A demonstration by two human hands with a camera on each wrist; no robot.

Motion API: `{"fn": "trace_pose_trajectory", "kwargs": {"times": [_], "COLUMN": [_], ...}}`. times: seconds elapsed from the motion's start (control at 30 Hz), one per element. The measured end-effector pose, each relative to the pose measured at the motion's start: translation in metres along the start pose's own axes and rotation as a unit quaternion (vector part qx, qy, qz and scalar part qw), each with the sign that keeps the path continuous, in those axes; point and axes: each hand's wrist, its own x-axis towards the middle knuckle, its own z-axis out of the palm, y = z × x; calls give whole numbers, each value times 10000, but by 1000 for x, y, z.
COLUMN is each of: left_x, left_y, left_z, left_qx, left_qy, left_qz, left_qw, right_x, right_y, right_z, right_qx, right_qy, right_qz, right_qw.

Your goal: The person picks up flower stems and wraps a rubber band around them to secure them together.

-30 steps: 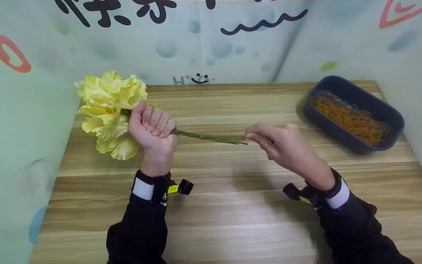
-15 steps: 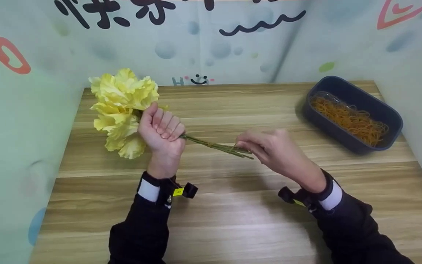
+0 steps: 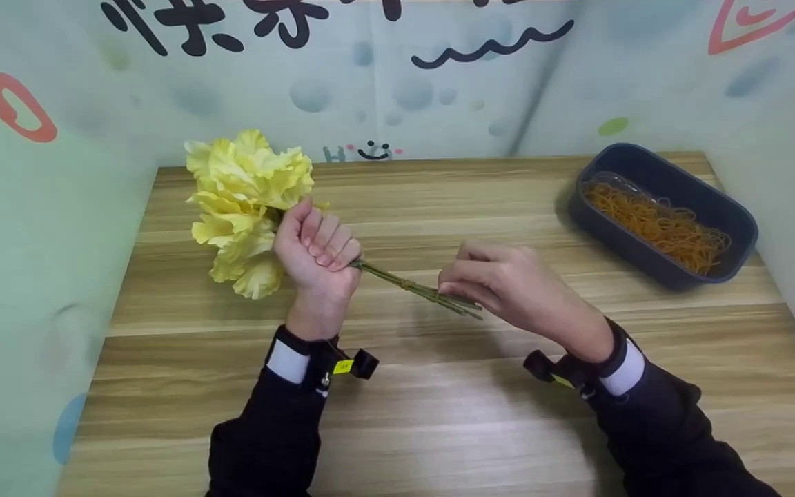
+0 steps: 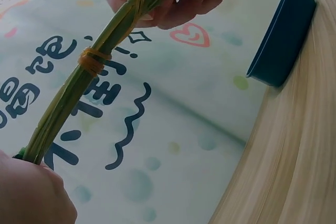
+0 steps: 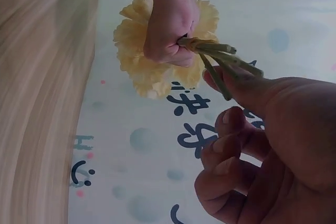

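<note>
My left hand (image 3: 321, 245) grips a bunch of yellow artificial flowers (image 3: 249, 183) by the green stems (image 3: 381, 273), just below the blooms. The blooms are to the left, and the stem ends slant down to the right. A rubber band (image 4: 92, 61) is wound tightly round the stems, and a loose strand runs from it toward the ends. There, at that strand, are the thumb and curled fingers of my right hand (image 3: 508, 279). In the right wrist view, the thumb (image 5: 244, 90) lies against the splayed stem ends. Part of the strand is hidden by the stems.
A dark blue bin (image 3: 615, 245) stands at the back right of the wooden table (image 3: 425, 428), holding many loose rubber bands (image 3: 660, 231). A printed backdrop (image 3: 397, 83) rises behind the table and along both sides.
My left hand and the flowers have moved right, and the stem ends have tilted downward. My right hand has shifted slightly left along the stems, bringing the band strand close to them.
</note>
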Motion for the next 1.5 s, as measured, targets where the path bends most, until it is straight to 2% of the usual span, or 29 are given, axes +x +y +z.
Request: {"fn": "trace_pose_trajectory", "kwargs": {"times": [0.23, 0.5, 0.63, 0.87, 1.1, 1.3, 1.5], "left_x": [-3, -8, -10, -8, -6, -6, -5], "left_y": [-13, -24, -29, -27, -26, -24, -20], "left_z": [-5, -3, -3, -5, -7, -7, -6], "left_qx": [331, 338, 461, 542, 568, 499, 331], "left_qy": [-23, -154, -92, -19, 104, 189, 210], "left_qz": [-376, -636, -733, -558, -427, -360, -207], "left_qw": [9987, 9973, 9962, 9970, 9974, 9979, 9990], "right_x": [4, 5, 6, 5, 5, 5, 4], "right_y": [-2, -2, -2, -5, -7, -9, -13], "right_z": [17, 22, 25, 27, 28, 25, 24], "right_qx": [31, 96, 218, 498, 558, 679, 832], "right_qy": [16, 238, 90, -433, -995, -1179, -1257], "right_qz": [-370, -167, -128, 263, 707, 944, 1001], "right_qw": [9993, 9995, 9996, 9975, 9910, 9862, 9835]}}
